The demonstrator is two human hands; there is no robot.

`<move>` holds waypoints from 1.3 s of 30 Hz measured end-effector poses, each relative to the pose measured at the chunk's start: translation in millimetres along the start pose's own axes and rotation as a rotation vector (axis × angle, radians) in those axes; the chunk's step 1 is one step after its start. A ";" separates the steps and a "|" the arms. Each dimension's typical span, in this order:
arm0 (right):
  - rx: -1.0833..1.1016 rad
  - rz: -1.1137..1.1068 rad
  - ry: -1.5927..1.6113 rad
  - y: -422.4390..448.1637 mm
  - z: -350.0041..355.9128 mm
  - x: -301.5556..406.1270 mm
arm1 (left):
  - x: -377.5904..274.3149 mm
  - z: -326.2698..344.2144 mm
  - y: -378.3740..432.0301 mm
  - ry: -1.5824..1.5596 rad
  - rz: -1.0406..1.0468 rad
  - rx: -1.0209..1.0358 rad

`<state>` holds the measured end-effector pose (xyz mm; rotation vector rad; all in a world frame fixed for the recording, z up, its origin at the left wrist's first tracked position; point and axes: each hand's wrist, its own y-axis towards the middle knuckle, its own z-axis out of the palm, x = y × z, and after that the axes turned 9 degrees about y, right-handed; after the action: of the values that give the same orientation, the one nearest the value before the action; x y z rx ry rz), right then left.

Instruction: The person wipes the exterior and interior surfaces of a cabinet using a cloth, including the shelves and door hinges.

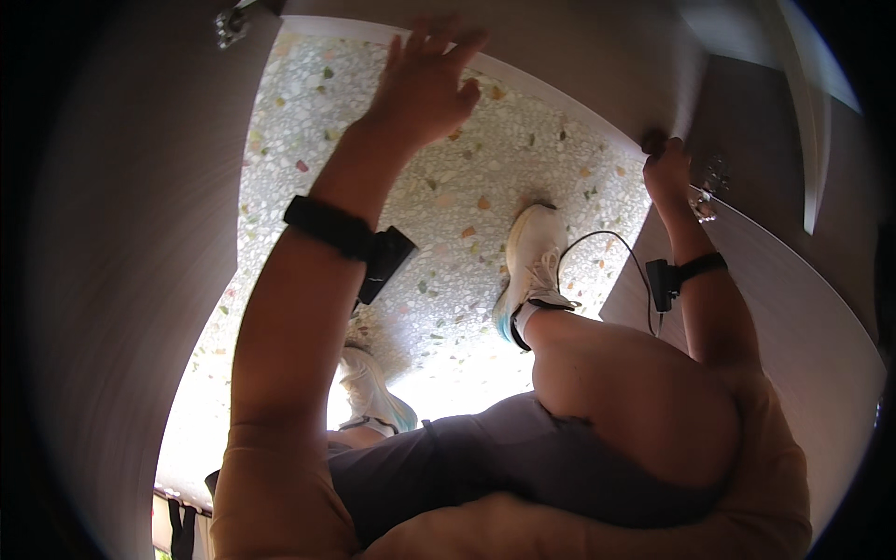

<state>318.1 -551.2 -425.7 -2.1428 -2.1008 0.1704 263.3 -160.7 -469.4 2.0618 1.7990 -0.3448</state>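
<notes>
My left hand point(430, 87) is slightly blurred, its fingers spread over the front edge of a wood-grain cabinet's bottom panel point(581, 63). Nothing shows in its grasp. Farther right, my right hand point(667, 168) is closed at the cabinet's front right corner, beside the metal door hinges point(705, 206). A small, dark rounded object point(654, 141) shows at its fingertips; blur and shadow hide what it is. Both wrists wear black straps with small black boxes.
Open cabinet doors flank me, the left door point(133, 231) and the right door point(784, 301). Another metal hinge point(229, 28) is at upper left. A black cable point(623, 241) loops from the right wrist box towards my white shoe point(539, 245) on the terrazzo floor point(448, 189). A pale upright panel point(812, 140) stands inside the cabinet.
</notes>
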 end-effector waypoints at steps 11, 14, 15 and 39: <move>-0.217 -0.979 0.453 22.2 27.4 211.4 | -1.2 -28.1 8.8 -0.475 -0.291 -0.416; -0.207 -1.249 0.557 37.0 32.5 278.4 | 16.4 -37.2 4.1 -0.516 -0.404 -0.496; -0.198 -1.247 0.577 39.6 32.4 295.5 | 22.7 -38.8 0.9 -0.520 -0.445 -0.528; -0.011 -0.474 0.359 -59.2 24.7 189.8 | -60.8 -78.3 -112.3 -0.595 -0.654 -0.111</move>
<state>259.4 -360.0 -436.9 -1.4767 -2.2985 -0.2551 138.4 -168.7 -387.1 1.0689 1.9662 -0.8981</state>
